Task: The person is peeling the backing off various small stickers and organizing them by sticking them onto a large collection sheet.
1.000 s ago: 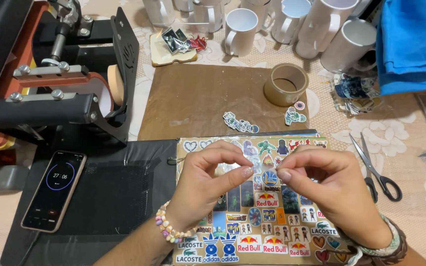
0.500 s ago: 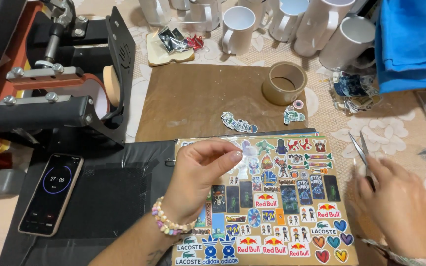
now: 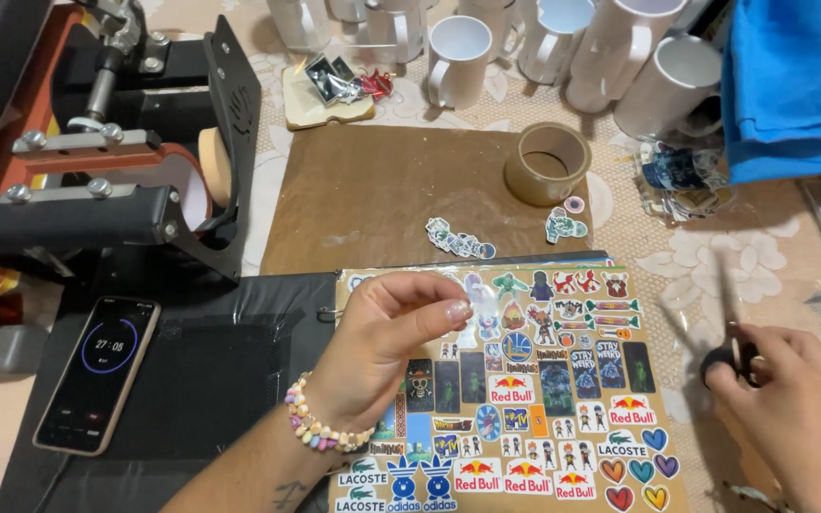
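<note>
The sticker sheet [image 3: 525, 399] lies flat, mostly uncut, its rows of small colourful prints intact; a few cut stickers [image 3: 461, 239] already lie just above it on the brown mat [image 3: 372, 190], so most cutting looks left. The left hand [image 3: 382, 347] pinches something small and pale over the sheet's top. Right of the sheet, the right hand [image 3: 791, 418] grasps the blurred scissors [image 3: 729, 332]

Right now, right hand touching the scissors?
Touching. Head view: right hand has fingers wrapped on the black handles of the scissors, whose blades are motion-blurred above them.
</note>
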